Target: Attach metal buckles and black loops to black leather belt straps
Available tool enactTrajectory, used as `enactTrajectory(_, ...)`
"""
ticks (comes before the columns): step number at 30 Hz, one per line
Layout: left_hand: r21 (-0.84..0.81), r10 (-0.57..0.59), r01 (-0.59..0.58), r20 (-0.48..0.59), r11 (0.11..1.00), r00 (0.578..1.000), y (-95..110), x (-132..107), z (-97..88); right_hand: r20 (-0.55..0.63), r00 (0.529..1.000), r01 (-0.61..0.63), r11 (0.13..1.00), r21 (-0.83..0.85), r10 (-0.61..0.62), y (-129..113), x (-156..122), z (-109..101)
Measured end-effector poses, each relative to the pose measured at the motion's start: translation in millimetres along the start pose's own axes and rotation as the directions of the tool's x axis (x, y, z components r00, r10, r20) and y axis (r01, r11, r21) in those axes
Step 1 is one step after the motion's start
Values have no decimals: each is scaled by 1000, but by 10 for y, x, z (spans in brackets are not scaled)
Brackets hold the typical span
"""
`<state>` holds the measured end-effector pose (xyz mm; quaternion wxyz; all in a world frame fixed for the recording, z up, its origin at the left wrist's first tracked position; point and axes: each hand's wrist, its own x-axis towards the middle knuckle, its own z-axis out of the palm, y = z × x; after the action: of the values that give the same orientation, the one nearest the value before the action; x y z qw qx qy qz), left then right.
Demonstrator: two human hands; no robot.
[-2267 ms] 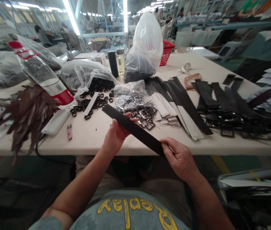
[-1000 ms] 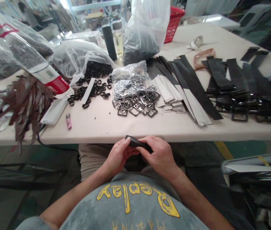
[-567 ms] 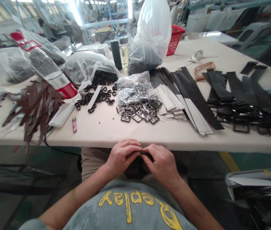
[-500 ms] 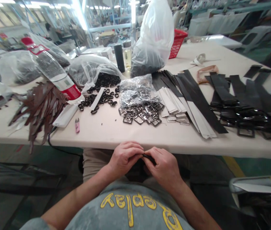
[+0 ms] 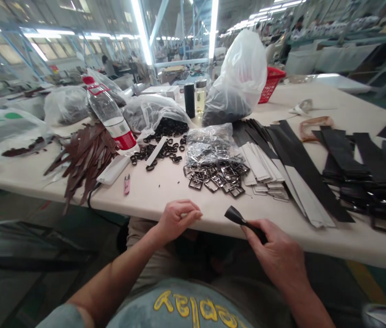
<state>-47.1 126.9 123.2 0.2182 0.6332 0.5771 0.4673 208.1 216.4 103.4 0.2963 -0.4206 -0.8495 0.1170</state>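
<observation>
Between the thumb and fingers of my right hand (image 5: 278,250) is a short black strap (image 5: 235,215), bent over, its flared end pointing up and left above the table edge. My left hand (image 5: 179,221) is apart from it, at the front edge, with fingers curled and thumb pressed to them; whatever they may hold is hidden. Beyond my hands lies a pile of dark metal buckles (image 5: 215,177), partly in a clear plastic bag (image 5: 209,141). Pale-backed strips (image 5: 261,166) and long black strips (image 5: 312,175) lie to the right of the buckles.
Small black loops (image 5: 168,148), pink thread snips (image 5: 126,184), brown strips (image 5: 83,157) and a leaning plastic bottle (image 5: 112,120) are on the left. Black straps with buckles (image 5: 370,182) are heaped at right. A large plastic bag (image 5: 244,68) and red basket (image 5: 272,84) stand behind.
My hands were together at the table edge and have parted. My right hand has moved right with the black strap, which now shows clearly. The view has shifted.
</observation>
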Motion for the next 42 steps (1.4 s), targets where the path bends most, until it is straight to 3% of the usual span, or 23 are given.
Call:
enactTrajectory(4,247,-63,105,-172,963,983,-343,403,-309,3,997,-74,996,41,74,115,36,17)
enactTrajectory(8,574,-120,250,-255,780,960,-655,851,-618,5,994,-113,991,75,113,159,60,41)
enactTrajectory(15,665,-208,389,-338,637,918,-1008,1292,-767,11,991,-131,985,112,131,167,60,57)
enactTrajectory(21,665,-229,435,-378,607,897,-986,1232,-715,-11,992,-122,986,110,124,135,80,46)
enactTrajectory(31,626,-222,338,-259,703,940,-852,907,-568,14,991,-133,985,110,133,119,72,47)
enactTrajectory(42,545,-251,429,-372,720,894,-821,867,-624,8,991,-137,986,96,137,91,70,40)
